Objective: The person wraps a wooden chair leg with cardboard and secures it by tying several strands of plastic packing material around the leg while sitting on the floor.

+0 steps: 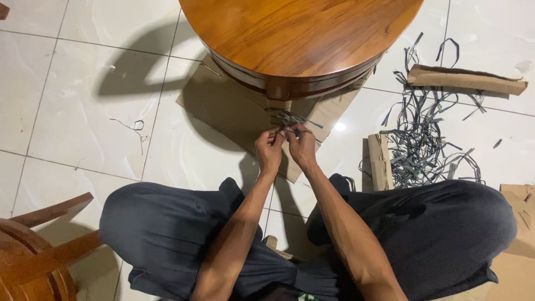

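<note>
I sit cross-legged on a tiled floor, facing a round wooden table (301, 33) that stands on flat cardboard (223, 106). My left hand (269, 150) and my right hand (302, 146) are held close together just below the table's leg (277, 89). Both pinch thin dark grey strips (290, 118) that fan out from the fingertips toward the leg. The fingers cover where the strips meet, so how they are joined is hidden.
A tangled heap of dark strips (426, 139) lies on the floor to the right, between two cardboard pieces (465, 79) (380, 161). More cardboard (521, 234) is at the right edge. Part of a wooden chair (33, 251) is at the lower left.
</note>
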